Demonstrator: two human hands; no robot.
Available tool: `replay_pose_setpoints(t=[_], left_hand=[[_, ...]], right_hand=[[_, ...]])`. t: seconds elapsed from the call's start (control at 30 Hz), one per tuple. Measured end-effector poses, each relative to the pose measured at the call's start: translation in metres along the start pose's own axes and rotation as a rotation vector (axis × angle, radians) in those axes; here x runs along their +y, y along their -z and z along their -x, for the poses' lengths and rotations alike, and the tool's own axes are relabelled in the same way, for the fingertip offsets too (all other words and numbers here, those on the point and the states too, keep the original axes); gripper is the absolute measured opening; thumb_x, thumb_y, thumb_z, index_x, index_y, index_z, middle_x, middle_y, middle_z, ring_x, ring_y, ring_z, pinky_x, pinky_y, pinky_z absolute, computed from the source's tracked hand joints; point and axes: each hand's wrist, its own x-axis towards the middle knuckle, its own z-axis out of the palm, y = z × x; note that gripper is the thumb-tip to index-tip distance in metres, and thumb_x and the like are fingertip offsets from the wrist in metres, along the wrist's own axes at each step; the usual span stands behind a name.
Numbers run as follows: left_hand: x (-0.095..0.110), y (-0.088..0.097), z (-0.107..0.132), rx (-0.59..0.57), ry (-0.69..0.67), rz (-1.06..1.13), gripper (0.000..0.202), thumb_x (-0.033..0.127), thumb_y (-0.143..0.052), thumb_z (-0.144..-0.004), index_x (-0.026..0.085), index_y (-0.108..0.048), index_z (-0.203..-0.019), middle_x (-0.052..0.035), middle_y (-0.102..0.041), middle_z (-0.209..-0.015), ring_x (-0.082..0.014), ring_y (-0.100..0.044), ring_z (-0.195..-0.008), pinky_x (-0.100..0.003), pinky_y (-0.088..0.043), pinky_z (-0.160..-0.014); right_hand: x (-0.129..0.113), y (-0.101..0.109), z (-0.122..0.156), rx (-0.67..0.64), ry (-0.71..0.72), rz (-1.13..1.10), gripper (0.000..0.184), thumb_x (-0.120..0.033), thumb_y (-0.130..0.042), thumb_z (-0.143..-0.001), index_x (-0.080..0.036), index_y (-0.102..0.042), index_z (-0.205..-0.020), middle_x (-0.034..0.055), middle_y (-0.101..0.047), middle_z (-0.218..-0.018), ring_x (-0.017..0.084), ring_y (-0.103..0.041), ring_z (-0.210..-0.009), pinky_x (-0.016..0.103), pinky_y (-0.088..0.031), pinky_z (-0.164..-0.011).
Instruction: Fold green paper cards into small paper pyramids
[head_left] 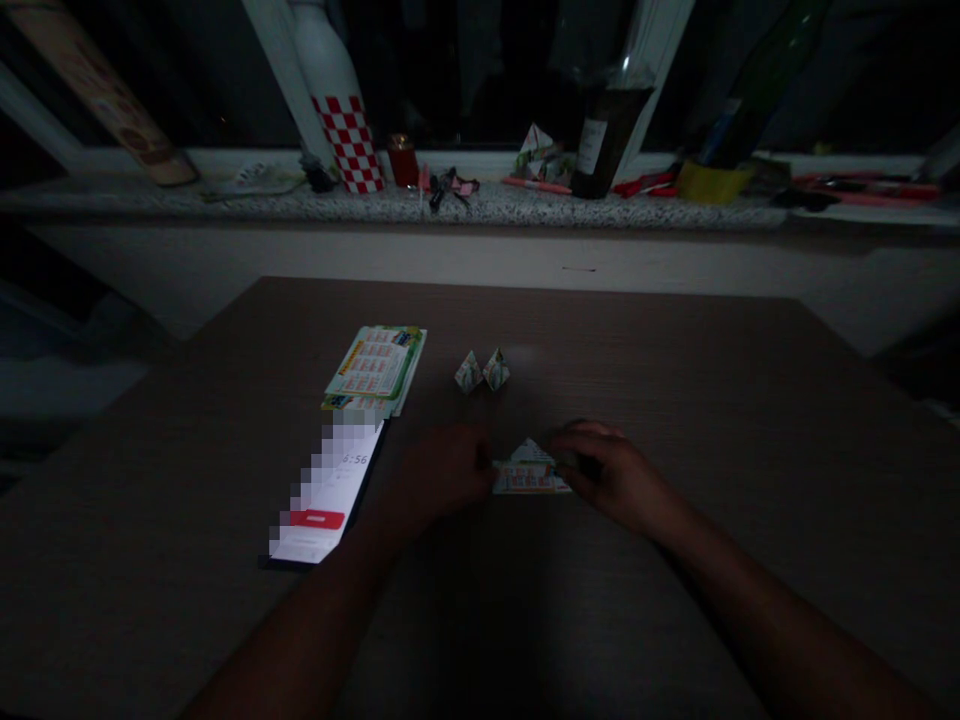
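Observation:
A small folded piece of printed paper (527, 470), triangular on top, lies on the dark wooden table (675, 380). My left hand (442, 470) pinches its left end and my right hand (607, 472) pinches its right end, fingers closed on the paper. Two small folded paper triangles (482, 371) stand just behind it. The scene is very dim.
A lit phone (330, 495) lies to the left, with a stack of printed leaflets (377, 368) behind it. The stone windowsill (480, 205) holds a red-checked bottle (345, 120), a dark wine bottle (607, 130), a green bottle (742, 100), pens and clutter.

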Motion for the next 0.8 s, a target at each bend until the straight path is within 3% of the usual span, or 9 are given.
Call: replay_pose_setpoints(t=[0.1,0.23,0.37,0.47,0.6,0.7,0.8], left_hand=[[0.008,-0.006,0.001,0.128,-0.102,0.035,0.025,0.028,-0.059,-0.074,0.017,-0.063,-0.096,-0.0066,-0.064,-0.095,-0.0215,-0.059,-0.088,-0.032,-0.044,-0.079],[0.022,-0.021,-0.001,0.262,-0.149,-0.016,0.040,0.045,-0.063,-0.074,0.017,-0.062,-0.102,-0.0104,-0.056,-0.113,-0.0284,-0.048,-0.110,-0.042,-0.038,-0.094],[0.025,-0.034,-0.007,0.264,-0.180,0.065,0.043,0.039,-0.067,-0.074,0.022,-0.059,-0.112,-0.0082,-0.049,-0.128,-0.0272,-0.041,-0.121,-0.045,-0.032,-0.100],[0.023,-0.036,-0.010,0.289,-0.159,0.212,0.038,0.029,-0.071,-0.070,0.020,-0.060,-0.105,-0.0060,-0.056,-0.119,-0.0243,-0.047,-0.115,-0.042,-0.035,-0.099],[0.024,-0.035,-0.009,0.199,-0.103,0.518,0.033,0.020,-0.066,-0.073,0.019,-0.058,-0.105,-0.0028,-0.066,-0.100,-0.0181,-0.060,-0.094,-0.033,-0.046,-0.086],[0.025,-0.032,-0.006,0.178,-0.067,0.711,0.037,0.021,-0.066,-0.074,0.019,-0.058,-0.109,-0.0022,-0.069,-0.100,-0.0167,-0.063,-0.093,-0.029,-0.048,-0.084],[0.026,-0.029,-0.003,0.156,-0.019,0.788,0.027,0.031,-0.067,-0.074,0.018,-0.067,-0.098,-0.0022,-0.071,-0.093,-0.0183,-0.064,-0.087,-0.028,-0.048,-0.078]], right_hand=[[-0.001,-0.001,0.000,0.005,0.022,0.026,0.035,-0.009,-0.061,-0.074,-0.024,-0.065,-0.104,0.0038,-0.070,-0.100,0.021,-0.061,-0.096,0.040,-0.044,-0.089],[-0.001,-0.004,0.001,0.026,0.041,0.039,0.034,-0.011,-0.060,-0.075,-0.025,-0.064,-0.106,0.0043,-0.069,-0.101,0.022,-0.061,-0.097,0.041,-0.044,-0.089],[-0.001,-0.006,0.003,0.043,-0.005,0.056,0.040,-0.015,-0.061,-0.076,-0.024,-0.058,-0.115,0.0068,-0.066,-0.107,0.023,-0.059,-0.100,0.041,-0.043,-0.090],[-0.002,-0.006,0.003,0.049,0.000,0.070,0.039,-0.019,-0.064,-0.077,-0.023,-0.058,-0.116,0.0075,-0.065,-0.108,0.024,-0.058,-0.102,0.042,-0.043,-0.091],[-0.004,-0.004,0.001,0.037,0.030,0.024,0.013,-0.020,-0.063,-0.080,-0.023,-0.065,-0.092,0.0049,-0.068,-0.093,0.022,-0.061,-0.093,0.041,-0.044,-0.087],[-0.006,-0.004,0.003,0.091,-0.026,-0.092,0.006,-0.021,-0.059,-0.083,-0.021,-0.065,-0.083,0.0035,-0.068,-0.081,0.019,-0.063,-0.080,0.035,-0.048,-0.078],[-0.009,-0.008,0.006,0.175,-0.118,-0.259,0.007,-0.024,-0.060,-0.083,-0.021,-0.066,-0.085,0.0035,-0.069,-0.082,0.017,-0.065,-0.076,0.030,-0.052,-0.070]])
